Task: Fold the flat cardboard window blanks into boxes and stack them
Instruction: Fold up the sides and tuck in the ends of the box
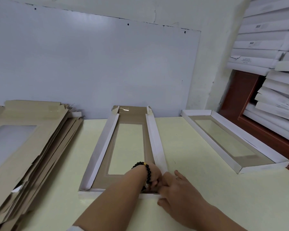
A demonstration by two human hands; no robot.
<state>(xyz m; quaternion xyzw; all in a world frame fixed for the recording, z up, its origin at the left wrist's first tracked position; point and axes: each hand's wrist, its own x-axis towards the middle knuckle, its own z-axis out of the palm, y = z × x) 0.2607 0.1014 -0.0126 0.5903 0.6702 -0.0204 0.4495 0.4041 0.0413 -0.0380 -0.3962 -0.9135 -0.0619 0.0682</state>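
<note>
Half-folded window blank (123,147) between flat blanks (23,139) and finished box (230,140)

One half-folded blank (128,147) lies at the middle of the counter (198,189), its two long white side flaps raised. One finished box (232,140) sits at 3 o'clock from it. One heap of flat blanks (28,147) lies at 9 o'clock, too many and too overlapped to count. At 1 o'clock rise two stacks of white boxes (264,39), number unclear. Two hands are in view, one bead bracelet (148,170) on the left wrist.
</note>
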